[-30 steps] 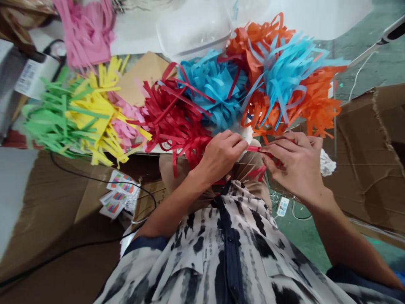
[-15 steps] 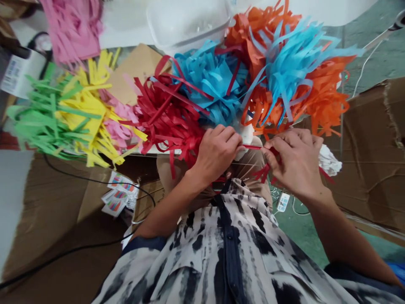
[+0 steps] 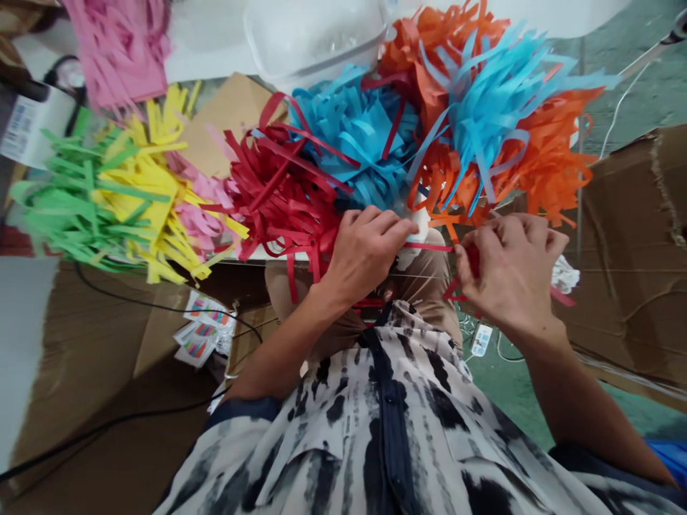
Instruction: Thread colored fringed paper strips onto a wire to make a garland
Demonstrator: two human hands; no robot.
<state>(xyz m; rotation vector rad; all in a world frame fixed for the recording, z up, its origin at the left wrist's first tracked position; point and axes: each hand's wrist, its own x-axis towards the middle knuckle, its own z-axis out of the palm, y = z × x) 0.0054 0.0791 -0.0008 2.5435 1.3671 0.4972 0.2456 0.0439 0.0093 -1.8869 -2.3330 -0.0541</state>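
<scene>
Crosswise, the red strip [image 3: 434, 247] runs straight between the hands [image 3: 368, 250].

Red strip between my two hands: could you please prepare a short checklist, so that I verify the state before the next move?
1. Left hand at the red strip: ok, the strip comes out from under it.
2. Right hand holding red paper: ok, red shows inside its curled grasp.
3. Strip's right end pinched: cannot tell, it reaches the right hand but contact is unclear.
4. Strip straight: ok, nearly a straight line.
5. Right hand free of loose ends: not ok, red tails stick out on both sides.
6. White container away from both hands: ok, behind the blue bundle.
</scene>
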